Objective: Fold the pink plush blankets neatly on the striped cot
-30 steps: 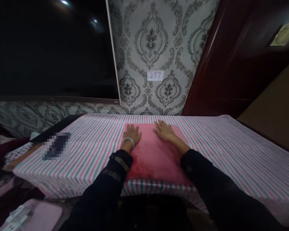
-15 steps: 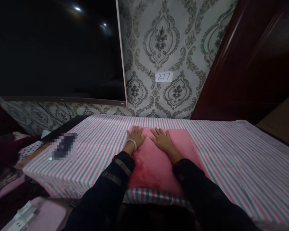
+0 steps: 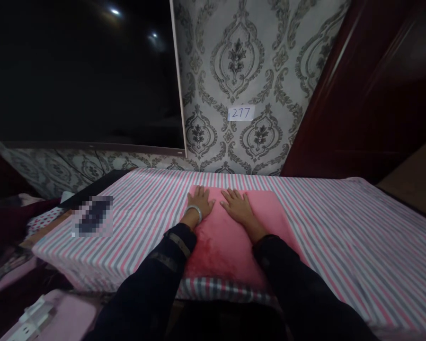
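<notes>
A pink, plush-looking cloth [image 3: 227, 246] lies flat on a striped tablecloth [image 3: 348, 227], with a darker red patch toward its near side. My left hand [image 3: 199, 201], wearing a bracelet [image 3: 198, 211] at the wrist, rests palm down with fingers spread near the cloth's far left corner. Beside it, my right hand [image 3: 237, 206] lies flat on the cloth's far part, its fingers also stretched out. A gap of pink cloth separates the two hands. Both forearms are in dark sleeves, and the right one covers part of the cloth's right edge.
A blurred-out dark object [image 3: 93, 215] lies on the tablecloth at left. A large black screen [image 3: 81, 76] hangs on the patterned wall, near a paper marked 277 [image 3: 241, 112]. At lower left, a white power strip [image 3: 31, 322] sits on a pink surface [image 3: 73, 312].
Both hands stay flat in nearly the same places on the pink cloth. The cloth's near edge and my forearms appear shifted slightly left.
</notes>
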The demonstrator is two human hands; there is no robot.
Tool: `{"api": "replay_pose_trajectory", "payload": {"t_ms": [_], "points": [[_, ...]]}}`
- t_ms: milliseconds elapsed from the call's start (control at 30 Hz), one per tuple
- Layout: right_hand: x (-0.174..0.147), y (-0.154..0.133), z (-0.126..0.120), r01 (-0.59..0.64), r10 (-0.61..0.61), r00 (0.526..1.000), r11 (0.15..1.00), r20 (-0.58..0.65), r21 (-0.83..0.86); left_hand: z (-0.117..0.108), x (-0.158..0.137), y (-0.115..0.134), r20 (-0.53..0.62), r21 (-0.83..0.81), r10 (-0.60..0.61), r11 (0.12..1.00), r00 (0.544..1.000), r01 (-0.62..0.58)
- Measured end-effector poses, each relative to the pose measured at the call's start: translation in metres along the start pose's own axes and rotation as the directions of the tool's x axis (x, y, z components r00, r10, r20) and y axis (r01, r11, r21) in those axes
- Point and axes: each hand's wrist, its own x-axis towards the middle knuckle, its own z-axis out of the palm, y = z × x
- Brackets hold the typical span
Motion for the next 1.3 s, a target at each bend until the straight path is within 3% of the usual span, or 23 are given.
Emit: {"api": "replay_pose_trajectory", "payload": {"t_ms": [200,267,367,467,567,733,900,1000,1100,1200,1300], "points": [[0.009,-0.013,-0.028,-0.067,0.063,0.986,0.997,0.154,0.024,0.01,0.0,-0.007,0.009,-0.092,-0.005,0.996,1.0,0.005],[0.016,-0.027,-0.036,0.002,-0.005,0.99,1.0,0.138,0.024,0.011,0.001,-0.01,-0.001,-0.109,0.008,0.994,1.0,-0.008],[0.026,-0.048,-0.035,0.207,-0.213,0.97,0.977,0.115,0.059,0.014,0.003,-0.013,-0.02,-0.127,0.043,0.991,0.999,-0.045],[0.031,-0.047,-0.023,0.227,-0.244,0.959,0.966,0.147,0.122,0.017,0.006,-0.015,-0.018,-0.122,0.055,0.991,0.998,-0.057],[0.028,-0.016,-0.015,0.135,-0.148,0.977,0.987,0.151,0.09,0.019,0.008,-0.016,-0.01,-0.124,0.038,0.992,0.999,-0.039],[0.006,0.062,-0.021,-0.129,0.129,0.977,0.992,0.171,-0.012,0.02,0.01,-0.016,-0.015,-0.146,0.04,0.988,0.999,-0.042],[-0.03,0.127,-0.035,-0.379,0.373,0.902,0.925,0.219,-0.016,0.017,0.007,-0.015,-0.029,-0.178,0.043,0.983,0.999,-0.048],[-0.051,0.141,-0.047,-0.48,0.471,0.855,0.877,0.217,-0.012,0.015,0.006,-0.014,-0.014,-0.195,0.035,0.98,0.999,-0.037],[-0.069,0.123,-0.057,-0.468,0.465,0.881,0.883,0.088,0.023,0.01,0.008,-0.014,0.0,-0.207,0.034,0.978,0.999,-0.034],[-0.088,0.077,-0.06,-0.267,0.267,0.964,0.963,0.004,0.036,-0.004,0.006,-0.012,0.015,-0.22,0.03,0.975,0.999,-0.026],[-0.108,0.022,-0.057,-0.056,0.056,0.998,0.998,-0.006,0.022,-0.024,-0.013,-0.005,-0.057,-0.202,0.016,0.979,0.998,-0.027]]}}
